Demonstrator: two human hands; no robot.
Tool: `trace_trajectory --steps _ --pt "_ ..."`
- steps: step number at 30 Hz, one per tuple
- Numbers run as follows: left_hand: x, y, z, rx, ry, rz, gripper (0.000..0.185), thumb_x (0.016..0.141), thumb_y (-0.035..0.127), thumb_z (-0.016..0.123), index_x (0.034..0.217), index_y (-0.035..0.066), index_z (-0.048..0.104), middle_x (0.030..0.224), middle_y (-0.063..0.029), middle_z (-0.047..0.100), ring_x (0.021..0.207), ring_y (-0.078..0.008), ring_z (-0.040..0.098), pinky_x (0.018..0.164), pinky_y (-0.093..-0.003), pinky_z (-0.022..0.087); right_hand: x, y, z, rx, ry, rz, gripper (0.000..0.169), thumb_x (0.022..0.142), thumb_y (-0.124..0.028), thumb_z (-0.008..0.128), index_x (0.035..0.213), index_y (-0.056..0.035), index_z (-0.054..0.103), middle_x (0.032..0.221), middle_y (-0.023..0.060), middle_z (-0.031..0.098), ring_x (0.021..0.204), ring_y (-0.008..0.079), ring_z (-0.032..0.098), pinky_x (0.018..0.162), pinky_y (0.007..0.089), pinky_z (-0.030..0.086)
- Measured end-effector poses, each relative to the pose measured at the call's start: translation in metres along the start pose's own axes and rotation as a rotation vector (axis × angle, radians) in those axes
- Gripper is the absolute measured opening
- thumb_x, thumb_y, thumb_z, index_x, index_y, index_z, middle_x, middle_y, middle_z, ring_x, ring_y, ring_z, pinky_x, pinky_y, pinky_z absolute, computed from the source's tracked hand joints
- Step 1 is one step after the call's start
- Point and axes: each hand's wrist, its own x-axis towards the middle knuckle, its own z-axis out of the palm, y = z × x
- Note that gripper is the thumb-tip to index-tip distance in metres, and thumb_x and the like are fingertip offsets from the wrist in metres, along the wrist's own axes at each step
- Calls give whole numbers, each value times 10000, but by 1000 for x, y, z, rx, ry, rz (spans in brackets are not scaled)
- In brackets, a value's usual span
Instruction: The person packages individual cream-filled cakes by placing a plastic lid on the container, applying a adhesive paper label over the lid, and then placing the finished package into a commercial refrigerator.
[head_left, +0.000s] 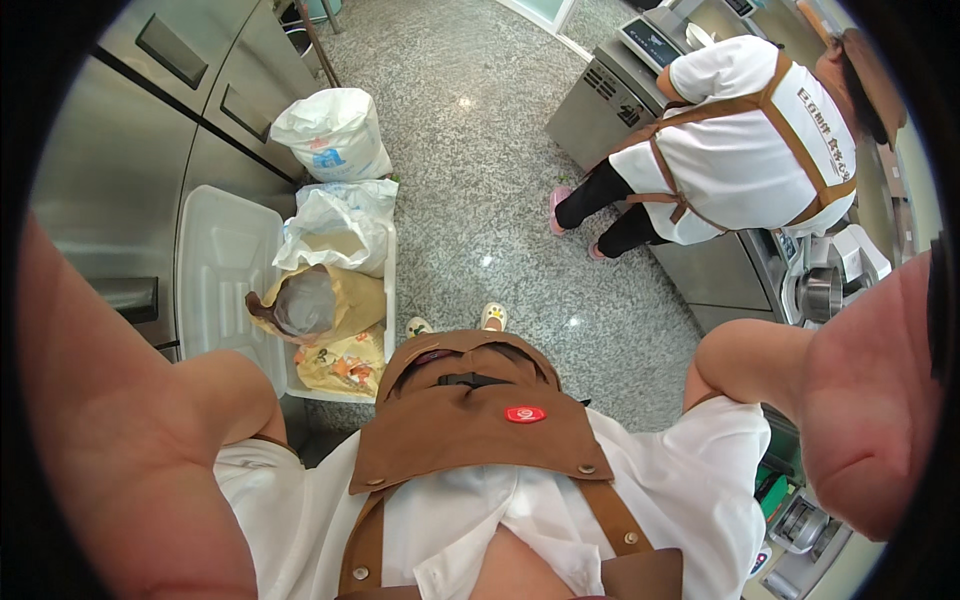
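Both of my arms are raised close to the camera, so the hands look very large at the picture's sides. My left hand (112, 420) fills the left edge, palm and wrist showing, its fingers cut off by the rim. On the right edge is my right hand (870, 405), with its fingers also out of sight. Whether either one holds something cannot be seen. Between them hangs a brown apron (480, 442) over a white shirt. Past the apron, a plastic bin (390, 292) contains an open white sack (330, 232), an open brown paper sack (352, 296) and a yellow printed bag (341, 364).
A full white woven sack (337, 135) stands beyond the bin, by stainless steel cabinets (112, 172). At the upper right a co-worker (735, 142) in a brown apron leans over a counter with a scale (651, 41). A steel bowl (819, 294) is nearby.
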Motion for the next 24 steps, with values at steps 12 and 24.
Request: trace_trajectory --steps 12,24 --pt "48 -18 90 105 -19 29 542 901 494 537 1240 72 498 1252 -211 498 947 -302 561 718 -340 451 -25 82 -57 135 33 -47 466 940 -329 431 1171 63 529 1137 207 555 1004 275 552 878 383 424" --pt "56 -144 68 526 91 -253 613 881 571 535 1252 86 478 1308 -227 477 975 -340 594 736 -356 486 10 259 -33 173 147 -3 514 964 -375 391 1177 76 518 1187 235 537 1037 298 541 899 406 414"
